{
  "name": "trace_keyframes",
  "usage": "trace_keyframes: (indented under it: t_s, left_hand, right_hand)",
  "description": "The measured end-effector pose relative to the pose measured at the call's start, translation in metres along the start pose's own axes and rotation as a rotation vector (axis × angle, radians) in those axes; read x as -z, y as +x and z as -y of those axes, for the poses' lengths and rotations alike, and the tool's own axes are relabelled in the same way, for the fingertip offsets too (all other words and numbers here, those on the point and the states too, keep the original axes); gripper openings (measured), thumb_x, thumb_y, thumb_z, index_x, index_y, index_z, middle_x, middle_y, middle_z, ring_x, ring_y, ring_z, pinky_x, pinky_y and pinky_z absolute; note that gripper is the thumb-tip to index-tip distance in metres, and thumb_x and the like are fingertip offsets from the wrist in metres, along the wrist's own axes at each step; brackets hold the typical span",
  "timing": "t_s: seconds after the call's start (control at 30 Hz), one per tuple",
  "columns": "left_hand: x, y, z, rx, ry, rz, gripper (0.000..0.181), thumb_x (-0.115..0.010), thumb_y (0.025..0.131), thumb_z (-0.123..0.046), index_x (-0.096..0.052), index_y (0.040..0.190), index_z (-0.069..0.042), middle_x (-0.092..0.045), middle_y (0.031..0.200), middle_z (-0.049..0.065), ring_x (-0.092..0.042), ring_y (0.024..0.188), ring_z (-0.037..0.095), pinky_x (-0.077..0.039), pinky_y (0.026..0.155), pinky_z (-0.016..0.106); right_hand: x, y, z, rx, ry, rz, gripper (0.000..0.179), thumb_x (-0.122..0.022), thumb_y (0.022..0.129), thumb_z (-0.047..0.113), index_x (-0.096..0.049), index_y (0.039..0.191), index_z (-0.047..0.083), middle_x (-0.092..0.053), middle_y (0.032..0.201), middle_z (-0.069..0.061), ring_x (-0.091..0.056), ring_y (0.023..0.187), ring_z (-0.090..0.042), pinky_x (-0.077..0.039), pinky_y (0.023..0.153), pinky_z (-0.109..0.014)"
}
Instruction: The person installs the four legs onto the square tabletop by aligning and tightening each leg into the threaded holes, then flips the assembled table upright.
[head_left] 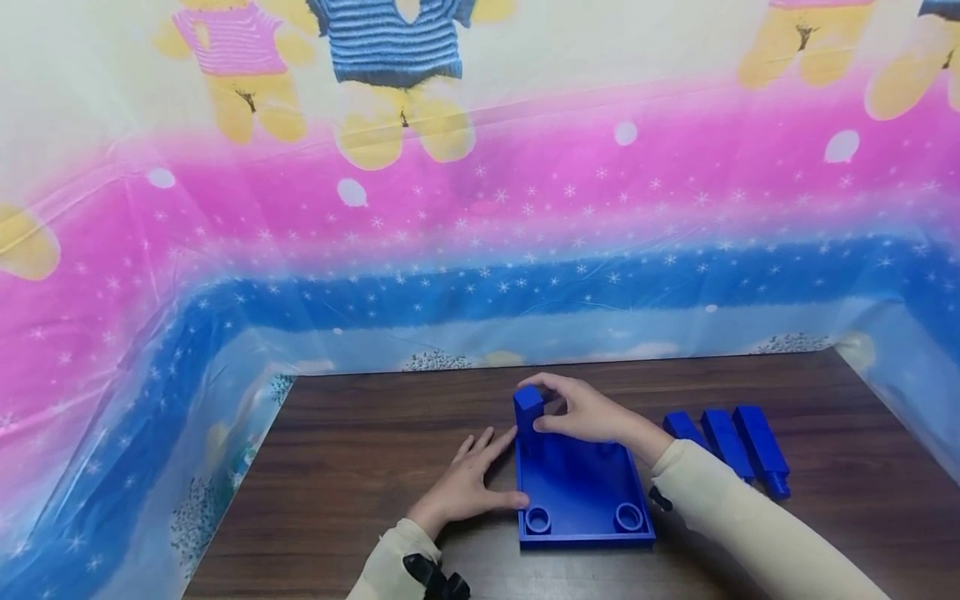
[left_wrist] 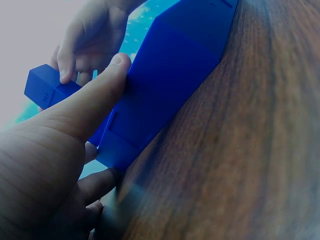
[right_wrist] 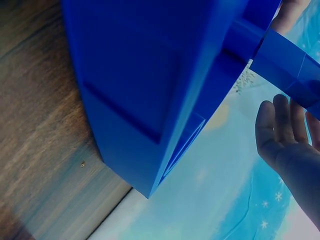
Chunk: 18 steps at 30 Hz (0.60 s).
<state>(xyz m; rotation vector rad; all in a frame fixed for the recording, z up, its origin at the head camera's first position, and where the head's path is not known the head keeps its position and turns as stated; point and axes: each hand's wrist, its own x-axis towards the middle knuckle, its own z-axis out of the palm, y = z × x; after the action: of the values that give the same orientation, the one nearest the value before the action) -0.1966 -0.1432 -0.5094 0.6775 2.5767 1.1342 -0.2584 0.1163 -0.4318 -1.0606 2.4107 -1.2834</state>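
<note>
A blue square panel [head_left: 577, 487] with a raised rim lies on the table, round sockets [head_left: 628, 517] showing at its near corners. My right hand [head_left: 581, 410] pinches a blue square post [head_left: 528, 408] between thumb and fingers. That post stands upright over the panel's far left corner; in the right wrist view the post [right_wrist: 287, 65] meets a round socket there. My left hand [head_left: 468, 485] rests at the panel's left side, fingers spread, thumb touching the rim near the front corner. The left wrist view has this thumb [left_wrist: 97, 97] lying straight against the panel's edge.
Three more blue posts [head_left: 726, 446] lie side by side on the table to the right, partly behind my right sleeve; one shows a narrower round end [head_left: 777, 483]. The brown wooden table [head_left: 360, 442] meets a patterned cloth [head_left: 450, 292] hanging behind it.
</note>
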Motion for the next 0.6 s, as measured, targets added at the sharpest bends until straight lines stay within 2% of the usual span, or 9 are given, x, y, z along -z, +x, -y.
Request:
trace_keyframes:
  t_s: [0.37,0.6]
  left_hand:
    - [-0.0022,0.0001,0.0007,0.003,0.005,-0.007,0.101,-0.083,0.087,-0.055,-0.031,0.168,-0.025,-0.035,0.169,0.013,-0.015,0.160,0.041,-0.008,0.126,0.066]
    - [-0.0009,0.0007,0.0007,0.010,0.005,-0.009,0.101,-0.083,0.086,-0.057,-0.032,0.168,-0.026,-0.035,0.169,0.013,-0.014,0.161,0.041,-0.009,0.126,0.068]
  right_hand:
    - [-0.0016,-0.0019,-0.0043,-0.019,-0.003,-0.012,0.057,-0.077,0.098,0.018,-0.055,0.149,0.006,-0.069,0.121,-0.006,-0.068,0.111,-0.024,-0.059,0.094,-0.044]
    - [-0.0001,-0.0017,-0.0027,-0.044,-0.038,-0.008,0.061,-0.077,0.098,0.028,-0.053,0.151,0.011,-0.069,0.124,-0.007,-0.067,0.111,-0.026,-0.058,0.091,-0.046]
